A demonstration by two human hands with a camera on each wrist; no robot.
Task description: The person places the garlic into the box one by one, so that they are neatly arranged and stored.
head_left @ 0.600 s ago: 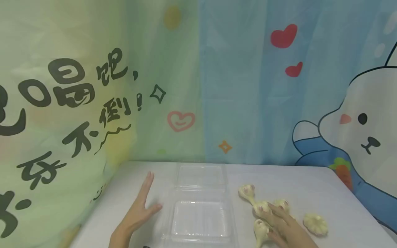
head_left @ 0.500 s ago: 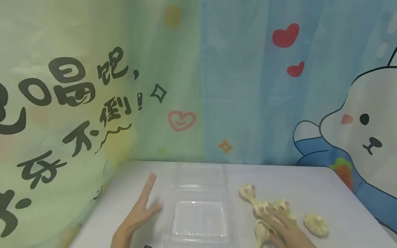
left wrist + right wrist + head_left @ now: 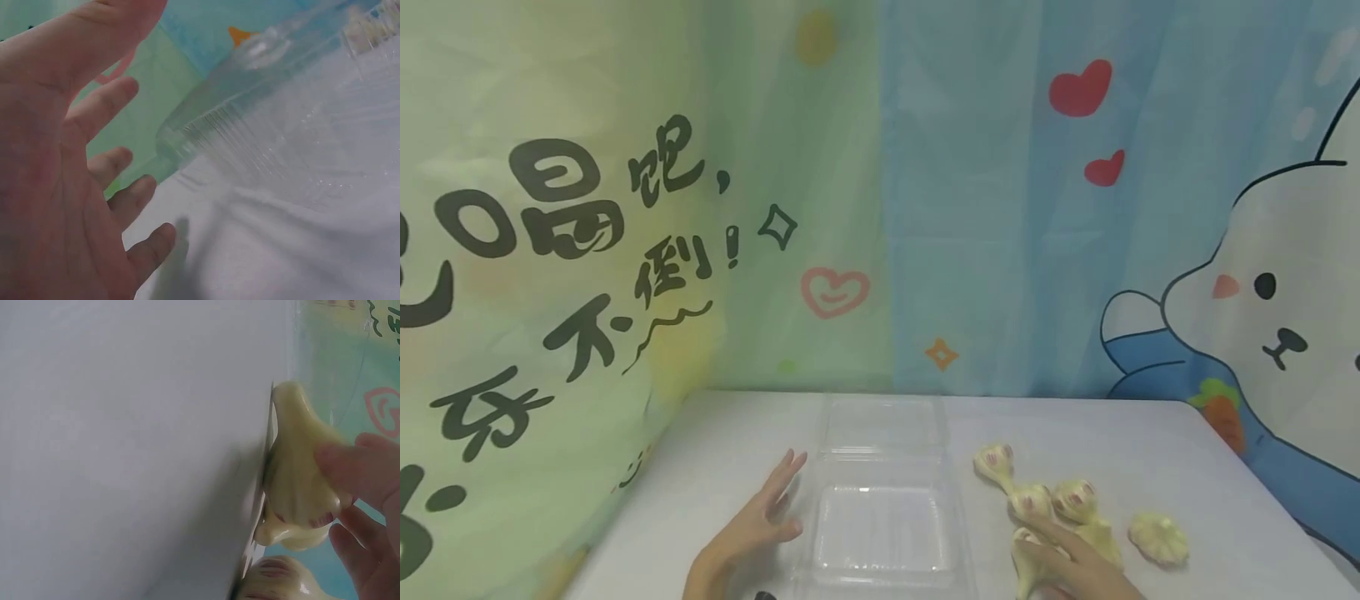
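In the head view my right hand (image 3: 1084, 568) is over the nearest garlic bulb (image 3: 1026, 568) of a group at the right. The right wrist view has its thumb (image 3: 350, 467) pressed on this pale bulb (image 3: 303, 465), with curled fingers around its far side. My left hand (image 3: 747, 523) is held beside the left wall of a clear plastic clamshell box (image 3: 880, 575), whose lid lies open toward the back. Its fingers (image 3: 103, 106) are spread and relaxed in the left wrist view, with nothing between them and the box wall (image 3: 231, 140).
Several more garlic bulbs lie around the right hand, among them one at the back (image 3: 994, 461) and a round one (image 3: 1157, 540) farther right. A small dark object (image 3: 765, 596) shows at the bottom edge. A printed curtain (image 3: 962, 208) hangs behind the white table (image 3: 1150, 442).
My left hand has come down and right, closer to the box. The right hand has drawn slightly left and nearer, over the closest bulb, uncovering the bulbs behind it.
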